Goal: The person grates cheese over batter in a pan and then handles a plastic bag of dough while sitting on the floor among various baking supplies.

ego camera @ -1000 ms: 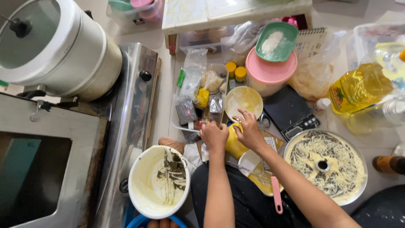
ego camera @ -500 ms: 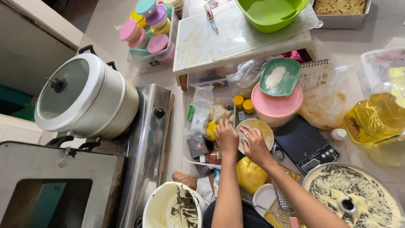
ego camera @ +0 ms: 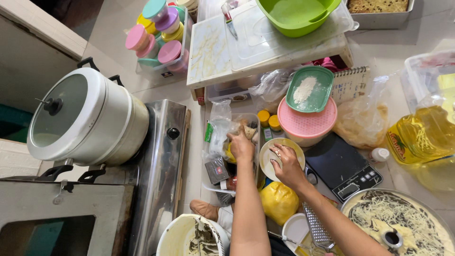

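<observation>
Left hand reaching into clear packet tub, fingers curling on a packet, right hand fingers gripping small yellow-smeared bowl

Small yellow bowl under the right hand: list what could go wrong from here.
1. The right hand rests on the small yellow bowl while the left hand digs in the clear bin of packets; a nudge might tip the bowl.
2. The forearms cross above the yellow bag and metal grater; pulling back could knock them.
</observation>
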